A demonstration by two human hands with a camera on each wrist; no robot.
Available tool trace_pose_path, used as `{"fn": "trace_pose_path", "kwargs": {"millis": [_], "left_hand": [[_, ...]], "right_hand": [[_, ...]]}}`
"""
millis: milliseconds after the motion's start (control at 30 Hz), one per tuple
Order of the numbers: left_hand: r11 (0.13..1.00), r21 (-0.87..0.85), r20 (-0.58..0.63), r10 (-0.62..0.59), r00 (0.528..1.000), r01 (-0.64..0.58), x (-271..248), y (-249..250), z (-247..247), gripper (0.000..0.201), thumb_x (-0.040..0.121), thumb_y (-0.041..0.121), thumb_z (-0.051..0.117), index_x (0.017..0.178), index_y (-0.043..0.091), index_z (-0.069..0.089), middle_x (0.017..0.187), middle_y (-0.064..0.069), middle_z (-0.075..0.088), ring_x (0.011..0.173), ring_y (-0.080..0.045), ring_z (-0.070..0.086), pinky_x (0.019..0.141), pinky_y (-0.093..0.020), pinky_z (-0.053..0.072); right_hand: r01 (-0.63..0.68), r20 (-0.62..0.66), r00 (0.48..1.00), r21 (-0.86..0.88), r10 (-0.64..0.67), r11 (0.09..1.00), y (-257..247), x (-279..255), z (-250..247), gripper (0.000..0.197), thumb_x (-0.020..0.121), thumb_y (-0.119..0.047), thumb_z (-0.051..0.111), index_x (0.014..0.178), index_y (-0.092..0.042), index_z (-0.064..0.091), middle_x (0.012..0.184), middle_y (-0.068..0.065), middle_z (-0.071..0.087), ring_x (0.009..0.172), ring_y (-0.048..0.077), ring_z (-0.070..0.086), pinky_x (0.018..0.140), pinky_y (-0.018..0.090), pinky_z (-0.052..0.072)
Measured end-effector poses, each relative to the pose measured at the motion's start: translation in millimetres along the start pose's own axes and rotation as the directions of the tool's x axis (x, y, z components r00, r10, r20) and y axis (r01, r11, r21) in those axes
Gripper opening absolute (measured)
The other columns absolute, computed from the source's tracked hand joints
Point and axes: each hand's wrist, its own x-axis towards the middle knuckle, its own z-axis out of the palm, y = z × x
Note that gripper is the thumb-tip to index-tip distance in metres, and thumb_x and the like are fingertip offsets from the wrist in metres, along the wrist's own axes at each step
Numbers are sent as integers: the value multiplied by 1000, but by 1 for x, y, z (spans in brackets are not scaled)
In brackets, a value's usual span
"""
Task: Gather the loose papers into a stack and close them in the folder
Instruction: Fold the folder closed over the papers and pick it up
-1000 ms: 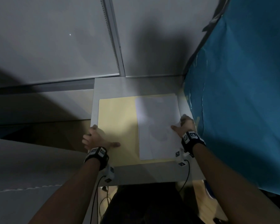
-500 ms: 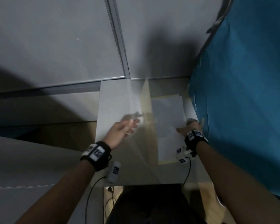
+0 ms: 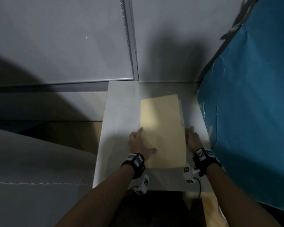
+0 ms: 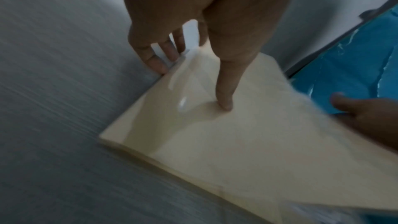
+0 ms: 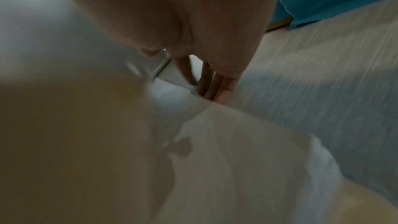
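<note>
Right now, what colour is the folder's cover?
Pale cream-yellow, plain; the folder shows best in the head view.

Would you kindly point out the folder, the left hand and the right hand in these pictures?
folder (image 3: 162, 128): head view, middle of the closed cream cover.
left hand (image 3: 138, 143): head view, back of the hand resting on the folder's left edge.
right hand (image 3: 193, 139): head view, back of the hand at the folder's right edge.
</note>
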Motion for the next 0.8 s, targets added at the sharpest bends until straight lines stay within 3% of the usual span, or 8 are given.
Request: {"fn": "trace_pose_path", "kwargs": {"millis": [100, 167, 267, 367, 533, 633, 700, 800], "left_hand": [[986, -124, -10, -113, 994, 111, 2, 3, -4, 120, 48, 24, 107, 147, 22, 40, 151, -6, 43, 142, -30, 43, 113, -49, 50], [948, -298, 61, -99, 993, 113, 0, 5, -6, 99, 54, 9, 104, 136, 21, 51, 140, -7, 60, 132, -34, 59, 103, -55, 57], [846, -530, 166, 29, 986, 64, -7, 5, -15, 62, 78, -3, 88, 130, 24, 67, 120, -3, 77, 117, -33, 72, 92, -49, 62], [749, -662, 166, 173, 971, -20, -12, -4, -41, 43, 79, 4, 81, 115, 26, 72, 97, 5, 81, 87, -16, 76, 74, -37, 63], [705, -709, 76, 125, 989, -34, 5, -24, -88, 52, 84, -5, 84, 133, 8, 71, 122, -18, 80, 105, -35, 76, 84, -43, 65], [731, -680, -100, -19, 995, -55, 20, -31, -111, 52, 79, -11, 88, 128, 1, 73, 112, -12, 82, 93, -19, 80, 75, -25, 64], [754, -654, -181, -77, 981, -61, 29, -33, -125, 50, 76, -9, 91, 123, -3, 73, 102, -10, 79, 88, -20, 76, 78, -28, 65], [793, -607, -244, -138, 960, -40, 39, -38, -134, 53, 77, -14, 89, 123, 3, 68, 106, -8, 75, 94, -22, 70, 81, -24, 62]], "right_hand": [[-43, -5, 999, -23, 43, 999, -2, 1, -4, 68, 94, -73, 36, 116, -15, 64, 117, 13, 64, 103, 28, 60, 91, 40, 47], [-31, 55, 998, -111, 37, 993, 2, 0, -2, 77, 86, -59, 68, 140, -7, 48, 133, 17, 58, 119, 35, 58, 101, 43, 47], [-12, 50, 999, -103, 18, 995, 4, -4, 0, 94, 70, -47, 89, 142, -7, 43, 132, 16, 59, 116, 33, 60, 101, 46, 51], [46, 128, 991, -34, -41, 998, -2, -2, -3, 85, 64, -57, 88, 129, -12, 58, 120, 9, 68, 105, 25, 66, 95, 46, 57], [96, 351, 921, 219, -171, 971, -58, -12, 21, 45, 89, -20, 77, 130, -6, 65, 123, 11, 72, 105, 27, 72, 91, 45, 60], [271, 267, 924, 50, -274, 961, -87, 3, 54, 32, 86, -13, 78, 115, -2, 69, 113, 14, 74, 100, 32, 72, 88, 51, 60], [330, 228, 927, -115, -299, 937, -101, 11, 83, 35, 84, -18, 79, 109, 3, 67, 110, 19, 72, 98, 36, 70, 84, 44, 60], [294, 205, 948, -270, -244, 917, -117, 12, 119, 60, 88, -27, 76, 137, 0, 54, 131, 16, 60, 118, 33, 60, 95, 33, 48]]}}
